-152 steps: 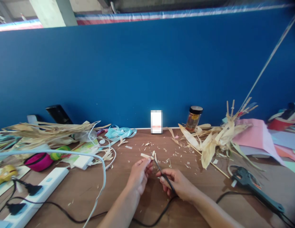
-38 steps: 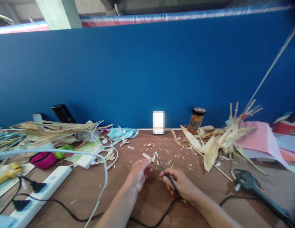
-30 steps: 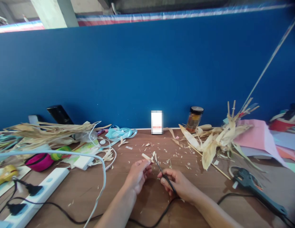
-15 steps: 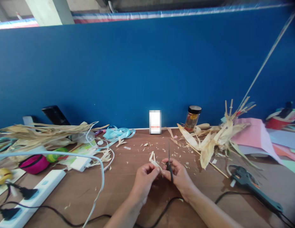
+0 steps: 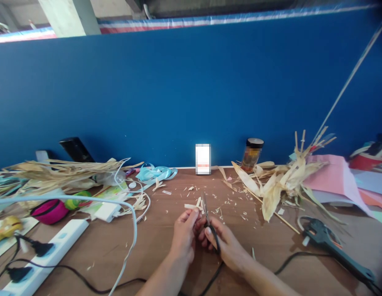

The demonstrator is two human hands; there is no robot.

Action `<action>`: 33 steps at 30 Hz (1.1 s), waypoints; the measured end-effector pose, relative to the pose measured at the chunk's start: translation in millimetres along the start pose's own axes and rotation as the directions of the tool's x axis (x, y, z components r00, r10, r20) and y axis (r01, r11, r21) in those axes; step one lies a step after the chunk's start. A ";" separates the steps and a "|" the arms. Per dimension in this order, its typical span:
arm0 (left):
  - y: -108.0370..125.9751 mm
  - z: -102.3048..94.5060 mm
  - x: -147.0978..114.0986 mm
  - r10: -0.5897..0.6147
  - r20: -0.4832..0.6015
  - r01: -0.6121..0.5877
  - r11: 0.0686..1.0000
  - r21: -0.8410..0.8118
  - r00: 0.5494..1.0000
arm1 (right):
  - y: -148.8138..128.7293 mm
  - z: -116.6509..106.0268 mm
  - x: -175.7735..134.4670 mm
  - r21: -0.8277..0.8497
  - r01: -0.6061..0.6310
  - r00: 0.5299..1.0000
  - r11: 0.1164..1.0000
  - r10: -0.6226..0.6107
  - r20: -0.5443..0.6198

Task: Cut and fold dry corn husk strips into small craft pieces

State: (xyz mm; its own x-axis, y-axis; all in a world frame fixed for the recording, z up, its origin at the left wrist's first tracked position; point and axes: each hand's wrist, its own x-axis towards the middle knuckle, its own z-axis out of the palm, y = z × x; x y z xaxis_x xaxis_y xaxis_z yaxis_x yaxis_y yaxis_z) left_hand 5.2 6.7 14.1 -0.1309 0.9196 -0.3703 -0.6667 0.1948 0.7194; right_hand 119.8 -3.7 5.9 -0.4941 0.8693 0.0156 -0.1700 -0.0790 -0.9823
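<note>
My left hand (image 5: pixel 183 235) pinches a pale piece of dried corn husk (image 5: pixel 190 206) between thumb and fingers, with short ends sticking up past the fingertips. Close beside it, my right hand (image 5: pixel 228 246) is wrapped round a pair of black-handled scissors (image 5: pixel 215 238). The blades point away from me and upward, just right of the husk. Whether the blades touch the husk I cannot make out. The fingertips of both hands nearly meet and partly hide one another. Small husk clippings (image 5: pixel 222 201) lie scattered on the brown table (image 5: pixel 157 246) beyond the hands.
A glue gun (image 5: pixel 329 242) lies at the right, its black cord running under my arms. Dried husks (image 5: pixel 275 191) and a jar (image 5: pixel 251 154) stand behind. At the left are a power strip (image 5: pixel 52 250), a white cable (image 5: pixel 134 234), blue ribbon (image 5: pixel 155 173) and a husk pile (image 5: pixel 64 174).
My right hand has drawn in toward the left hand and turned, so the scissors lean left instead of standing upright. The husk's ends have turned in my left hand. The view has shifted slightly.
</note>
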 end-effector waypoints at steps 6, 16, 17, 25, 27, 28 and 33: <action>-1.6 5.9 -2.9 -0.009 -0.003 0.009 1.000 -0.015 1.000 | -0.5 0.2 1.4 -0.037 0.002 1.000 0.999 -0.002 -0.005; -5.9 5.4 -1.4 -0.008 -0.033 0.007 0.999 -0.037 0.999 | 1.8 4.0 5.4 -0.067 0.042 0.999 0.997 -0.042 0.002; -6.5 4.7 -0.6 -0.008 -0.040 0.007 0.999 -0.034 0.999 | 2.0 4.3 5.6 -0.074 0.041 0.999 0.996 -0.041 -0.002; -7.8 3.2 1.2 -0.030 -0.057 0.028 0.999 -0.027 0.998 | 2.6 6.2 6.6 -0.093 0.027 0.999 0.995 -0.029 -0.013; -7.7 3.5 0.5 -0.037 -0.044 0.036 0.999 -0.027 0.998 | 3.3 6.0 6.7 -0.097 0.035 0.999 0.995 -0.036 -0.012; -7.8 3.4 0.4 -0.040 -0.033 0.040 0.999 -0.023 0.999 | 3.8 5.8 6.9 -0.101 0.036 0.999 0.994 -0.037 -0.015; -9.0 1.8 1.6 -0.031 -0.016 0.031 0.999 -0.014 0.999 | 4.1 5.3 7.2 -0.112 0.014 0.999 0.994 -0.018 -0.030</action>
State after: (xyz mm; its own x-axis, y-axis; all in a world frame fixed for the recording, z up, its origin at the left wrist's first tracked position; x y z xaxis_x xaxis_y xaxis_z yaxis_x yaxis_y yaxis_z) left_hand 12.3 7.1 8.1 -0.1217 0.9076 -0.4019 -0.6804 0.2185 0.6995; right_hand 111.0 -0.4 2.9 -0.4650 0.8849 0.0272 -0.0801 -0.0114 -0.9967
